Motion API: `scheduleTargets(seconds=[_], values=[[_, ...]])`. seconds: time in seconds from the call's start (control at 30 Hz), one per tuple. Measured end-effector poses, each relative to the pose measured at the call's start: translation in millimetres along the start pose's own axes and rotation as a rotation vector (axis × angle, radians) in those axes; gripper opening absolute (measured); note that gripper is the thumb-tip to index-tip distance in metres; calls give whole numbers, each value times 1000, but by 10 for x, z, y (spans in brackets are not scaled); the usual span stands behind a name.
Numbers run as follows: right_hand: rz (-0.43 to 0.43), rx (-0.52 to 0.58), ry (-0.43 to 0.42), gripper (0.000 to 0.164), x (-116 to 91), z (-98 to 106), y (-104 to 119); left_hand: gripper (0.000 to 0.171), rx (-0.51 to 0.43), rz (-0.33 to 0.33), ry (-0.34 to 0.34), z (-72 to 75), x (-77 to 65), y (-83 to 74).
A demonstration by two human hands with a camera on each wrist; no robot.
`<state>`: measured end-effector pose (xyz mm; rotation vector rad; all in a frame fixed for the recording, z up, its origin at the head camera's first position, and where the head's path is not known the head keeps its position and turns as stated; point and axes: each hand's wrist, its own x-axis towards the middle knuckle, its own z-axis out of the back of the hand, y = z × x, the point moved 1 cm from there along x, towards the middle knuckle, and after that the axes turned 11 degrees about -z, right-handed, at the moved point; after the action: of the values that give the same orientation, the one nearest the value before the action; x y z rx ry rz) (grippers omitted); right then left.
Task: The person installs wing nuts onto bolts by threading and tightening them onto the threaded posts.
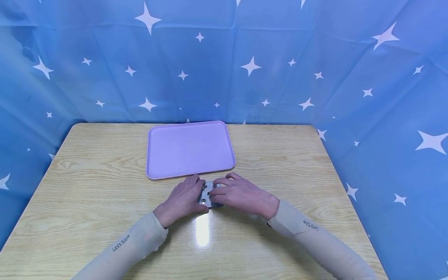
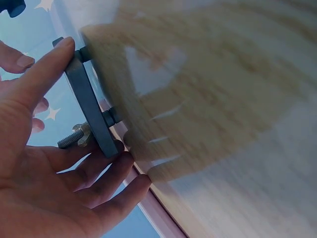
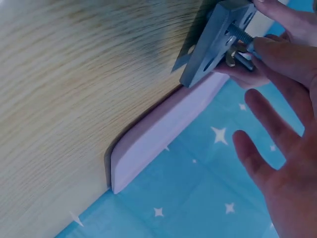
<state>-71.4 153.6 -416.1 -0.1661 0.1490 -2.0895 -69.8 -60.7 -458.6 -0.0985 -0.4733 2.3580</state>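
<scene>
A grey metal plate (image 1: 205, 195) with holes stands on short dark feet on the table. My left hand (image 1: 182, 197) grips its left side, the thumb at the near edge and the fingers at the far edge. From the plate's top rises a threaded bolt (image 3: 239, 33); the thumb and index finger of my right hand (image 1: 241, 195) pinch its upper end, with the other fingers spread. Beside it, a wing nut (image 3: 231, 55) sits on another threaded bolt (image 2: 69, 140). In the head view my right fingers hide part of the plate.
Just beyond the plate lies a shallow purple tray (image 1: 190, 149) with a raised rim. The wooden table (image 1: 105, 186) extends to both sides. A blue curtain (image 1: 224, 62) with white stars hangs behind and along the sides.
</scene>
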Motion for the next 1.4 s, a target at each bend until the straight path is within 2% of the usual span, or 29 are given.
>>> scheduleTargets(seconds=[0.5,0.73,0.9,1.07,1.27,1.4], values=[[-47,17,-33,7,65,-74,34,76,-6,-7,-11,7,-3,-1],[-106,49,-36,8,88,-118,85,74,-3,-9,-2,8,2,3],[-150,71,-92,9,105,-157,131,75,3,-8,0,6,1,3],[-216,153,-123,9,106,-179,174,77,-5,-2,-2,9,-4,-4],[-282,195,-90,12,92,-192,192,77,0,3,-8,2,-6,-6],[-278,192,-30,27,57,-144,136,78,4,0,-8,1,-7,-2]])
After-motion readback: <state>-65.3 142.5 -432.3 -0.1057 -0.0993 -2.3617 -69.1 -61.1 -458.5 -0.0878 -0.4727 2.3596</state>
